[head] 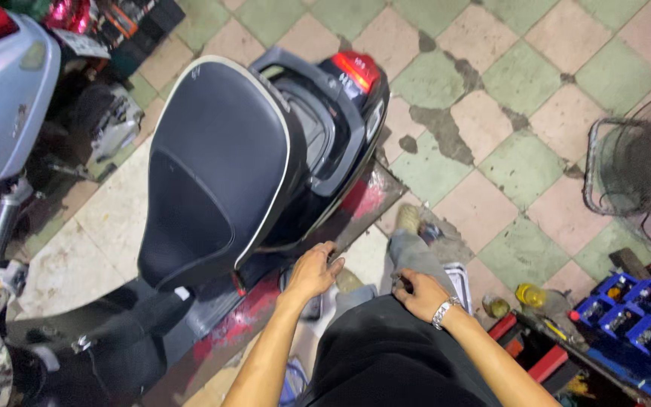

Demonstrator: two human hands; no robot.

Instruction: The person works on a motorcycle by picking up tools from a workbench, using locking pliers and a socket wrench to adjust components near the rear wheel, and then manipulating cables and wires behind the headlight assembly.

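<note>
The left hand (pixel 313 273) rests with fingers loosely curled, its grip clamped on nothing, against the scooter's side panel (pixel 356 207), whose long edge runs just ahead of it. The right hand (pixel 421 294), farther off, closes on the knee; whether it holds anything I cannot tell.

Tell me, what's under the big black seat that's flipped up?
Under the raised black seat sits the scooter's grey compartment, its rim visible. Its inside is mostly hidden by the seat. The left hand touches the body below.
</note>
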